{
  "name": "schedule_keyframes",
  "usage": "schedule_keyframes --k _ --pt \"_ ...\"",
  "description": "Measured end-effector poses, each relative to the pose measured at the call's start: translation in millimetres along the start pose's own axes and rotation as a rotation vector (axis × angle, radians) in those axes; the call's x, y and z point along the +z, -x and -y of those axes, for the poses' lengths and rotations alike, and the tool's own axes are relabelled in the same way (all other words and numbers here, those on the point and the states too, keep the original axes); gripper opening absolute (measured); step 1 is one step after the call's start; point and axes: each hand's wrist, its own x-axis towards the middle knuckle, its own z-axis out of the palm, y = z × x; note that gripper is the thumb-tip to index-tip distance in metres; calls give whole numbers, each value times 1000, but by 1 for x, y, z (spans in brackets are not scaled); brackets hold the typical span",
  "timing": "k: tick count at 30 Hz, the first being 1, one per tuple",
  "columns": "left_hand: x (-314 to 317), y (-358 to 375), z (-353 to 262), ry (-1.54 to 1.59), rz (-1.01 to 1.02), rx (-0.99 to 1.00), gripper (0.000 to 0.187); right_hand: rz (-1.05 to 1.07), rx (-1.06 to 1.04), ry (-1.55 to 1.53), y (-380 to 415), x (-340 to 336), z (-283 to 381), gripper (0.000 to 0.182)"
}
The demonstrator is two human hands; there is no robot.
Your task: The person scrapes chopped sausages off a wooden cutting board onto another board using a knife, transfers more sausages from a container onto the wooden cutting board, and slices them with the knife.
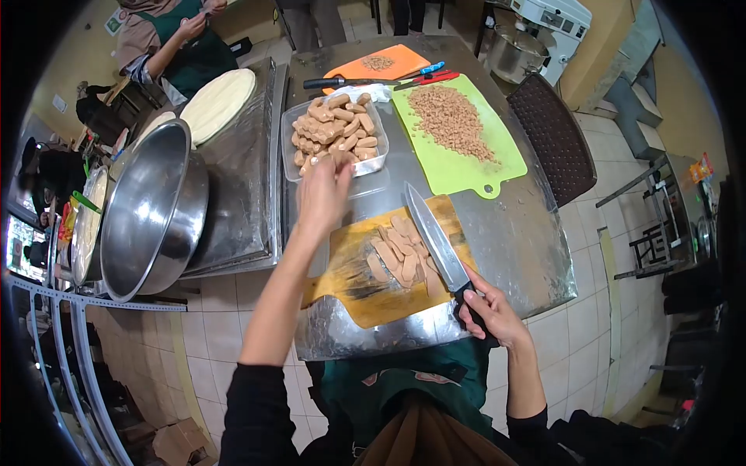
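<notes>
My right hand grips the black handle of a large kitchen knife. The blade slants up and left over the right side of a worn yellow cutting board. Beside the blade, sausage slices lie in a loose pile on that board. My left hand is at the near edge of a clear plastic container heaped with short sausages. Its fingers look slightly blurred and spread at the sausages; I see nothing held between them.
Diced sausage covers part of a green cutting board. Behind it lie an orange board, a black-handled knife and a red-handled tool. A big steel bowl and rolled dough stand left. A person stands beyond.
</notes>
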Motion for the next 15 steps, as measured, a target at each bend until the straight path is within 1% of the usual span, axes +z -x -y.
schedule_keyframes --k 2,4,7,10,11,14,15 --pt "17 -45 7 -149 10 27 26 -34 -18 -2 4 1 -2 57" --pt "47 -101 19 -355 85 164 29 -72 -26 3 9 5 0 56" --pt "68 -134 15 -453 283 100 37 -78 -40 -11 14 10 0 56" --pt "97 -151 37 -547 286 75 51 -85 -71 -1 19 12 -5 57" --pt "95 -151 35 -501 291 45 61 -87 -80 11 21 13 -6 57" --pt "92 -139 40 -448 127 212 62 -84 -66 104 30 18 -6 57" --pt "83 -133 34 -413 157 194 63 -80 -58 145 32 20 -4 58"
